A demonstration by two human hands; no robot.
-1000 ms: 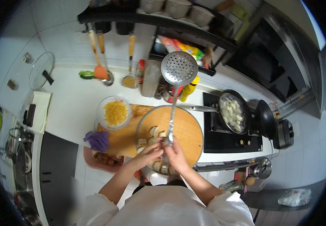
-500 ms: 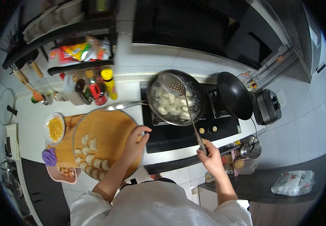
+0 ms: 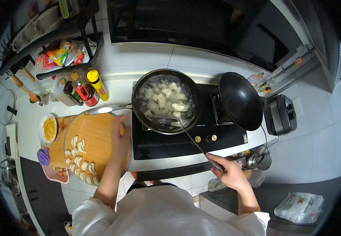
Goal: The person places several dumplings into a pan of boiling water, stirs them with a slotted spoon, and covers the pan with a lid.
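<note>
Kitchen walls (image 3: pixel 312 118) are clad w/ pale tiles; a wht counter (image 3: pixel 27 137) is set along them. Above, a glossy blk hood panel (image 3: pixel 202 31) is mounted. Dk cab. (image 3: pixel 46 196) at L, pale flr (image 3: pixel 78 196) below, dk ledge (image 3: pixel 332 192) lower R are seen.

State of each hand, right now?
Left hand: open, nothing visible in it, over the round brown wooden board.
Right hand: closed, holding the long silver metal skimmer.

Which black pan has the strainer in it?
The left pan, with the long silvery handle: the strainer reaches inside its rim, beside white pieces. The right pan holds no strainer.
</note>
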